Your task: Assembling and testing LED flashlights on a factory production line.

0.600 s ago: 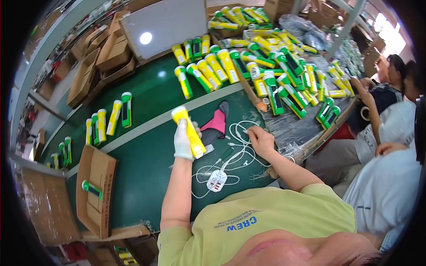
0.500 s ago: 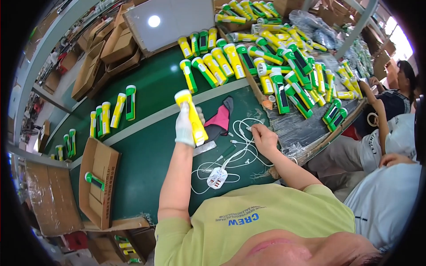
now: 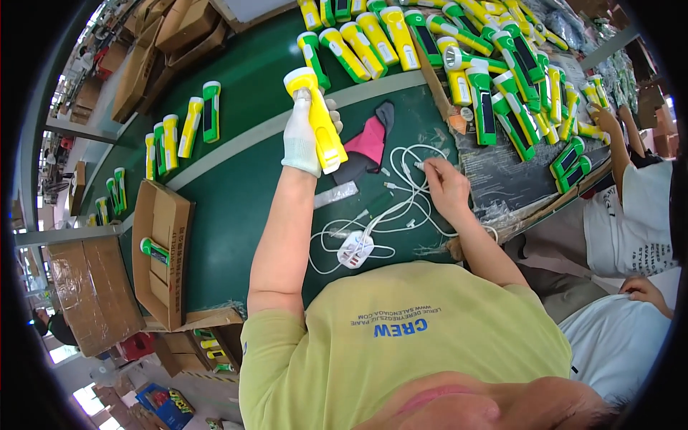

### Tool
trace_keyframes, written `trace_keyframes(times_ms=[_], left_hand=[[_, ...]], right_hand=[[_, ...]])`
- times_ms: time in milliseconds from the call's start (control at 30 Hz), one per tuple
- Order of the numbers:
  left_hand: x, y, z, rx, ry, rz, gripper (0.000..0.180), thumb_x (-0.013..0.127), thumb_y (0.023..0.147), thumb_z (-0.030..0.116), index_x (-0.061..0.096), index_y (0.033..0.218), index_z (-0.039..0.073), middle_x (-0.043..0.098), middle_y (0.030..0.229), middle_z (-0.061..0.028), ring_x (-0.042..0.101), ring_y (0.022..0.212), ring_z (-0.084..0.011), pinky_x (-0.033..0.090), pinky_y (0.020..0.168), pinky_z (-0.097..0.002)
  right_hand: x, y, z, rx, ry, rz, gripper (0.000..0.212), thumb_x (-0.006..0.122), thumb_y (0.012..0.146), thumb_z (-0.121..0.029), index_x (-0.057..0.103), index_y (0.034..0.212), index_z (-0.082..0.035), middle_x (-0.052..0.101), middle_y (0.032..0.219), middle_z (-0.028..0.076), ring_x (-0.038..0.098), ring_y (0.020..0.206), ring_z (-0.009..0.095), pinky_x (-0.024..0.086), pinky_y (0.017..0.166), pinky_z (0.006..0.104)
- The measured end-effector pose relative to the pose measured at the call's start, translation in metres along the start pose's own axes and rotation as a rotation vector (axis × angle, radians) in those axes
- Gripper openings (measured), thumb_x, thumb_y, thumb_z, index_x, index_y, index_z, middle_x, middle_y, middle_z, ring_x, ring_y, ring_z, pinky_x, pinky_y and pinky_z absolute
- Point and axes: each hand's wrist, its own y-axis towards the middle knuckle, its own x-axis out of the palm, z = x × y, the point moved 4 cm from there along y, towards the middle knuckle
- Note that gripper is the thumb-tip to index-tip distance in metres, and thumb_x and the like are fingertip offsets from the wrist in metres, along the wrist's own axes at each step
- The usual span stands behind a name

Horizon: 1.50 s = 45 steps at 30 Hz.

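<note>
My left hand [image 3: 302, 135], in a white knit glove, is closed round a yellow flashlight [image 3: 324, 131] and holds it up at a tilt, its wide head away from me. My bare right hand [image 3: 447, 189] pinches the end of a white cable [image 3: 418, 166] above the green table. That cable lies among several looped white cords by a white multi-port charger [image 3: 355, 249] near my chest. Between my hands lies a pink and grey cloth [image 3: 368, 143]. A clear plastic strip [image 3: 336, 194] lies just below the flashlight.
Yellow and green flashlights [image 3: 534, 82] are heaped at the right, and more stand in rows on the green belt [image 3: 244, 93]. A cardboard tray [image 3: 159, 279] at the left holds one flashlight. Other people [image 3: 616, 222] sit at the right, one reaching toward the heap.
The view has shifted, so the table and belt things appear higher up. My left hand still holds the flashlight, now with its side turned differently. My right hand keeps its pinch on the cable.
</note>
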Motion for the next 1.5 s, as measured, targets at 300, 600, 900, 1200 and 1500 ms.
trace_keyframes(times_ms=[300,600,900,1200,1500], left_hand=[[0.010,-0.028,0.004,0.081,0.222,-0.001,0.039,0.049,0.097,0.045,0.054,0.103,0.006,0.060,0.080,-0.0053,0.060,0.065,-0.0139,0.051,0.058,-0.0292],[0.011,-0.067,-0.015,0.043,0.199,-0.102,0.037,0.049,0.098,0.038,0.048,0.119,0.007,0.057,0.086,-0.0041,0.058,0.070,-0.0128,0.052,0.061,-0.0272],[0.013,-0.048,-0.009,-0.038,0.001,-0.049,0.039,0.050,0.098,0.041,0.050,0.116,0.007,0.058,0.084,-0.0048,0.058,0.066,-0.0130,0.052,0.057,-0.0270],[0.012,-0.053,-0.012,-0.003,0.054,-0.140,0.034,0.052,0.097,0.037,0.051,0.115,0.008,0.060,0.089,-0.0053,0.060,0.069,-0.0136,0.053,0.060,-0.0286],[0.007,-0.061,-0.018,-0.030,0.051,-0.153,0.041,0.057,0.093,0.040,0.048,0.119,0.008,0.058,0.088,-0.0051,0.059,0.065,-0.0146,0.052,0.055,-0.0281]], right_hand=[[-0.022,0.021,-0.121,-0.432,0.354,-0.246,0.013,0.064,0.086,-0.001,0.068,0.098,-0.001,0.061,0.079,0.009,0.057,0.067,0.020,0.045,0.061,0.0295],[0.029,-0.019,-0.134,-0.208,0.654,-0.876,0.020,0.061,0.094,-0.011,0.067,0.111,-0.001,0.069,0.099,0.006,0.064,0.086,0.010,0.052,0.075,0.0252],[0.010,-0.039,-0.138,-0.465,0.624,-0.826,0.018,0.065,0.089,-0.009,0.069,0.106,-0.004,0.068,0.089,0.010,0.067,0.076,0.019,0.052,0.067,0.0312],[0.012,-0.044,-0.136,-0.583,0.435,-0.676,0.018,0.067,0.085,-0.006,0.068,0.103,-0.003,0.065,0.083,0.012,0.066,0.073,0.028,0.051,0.061,0.0336],[0.016,-0.047,-0.136,-0.273,0.738,-0.866,0.028,0.068,0.084,-0.006,0.067,0.112,-0.007,0.066,0.094,0.007,0.066,0.081,0.016,0.051,0.065,0.0286]])
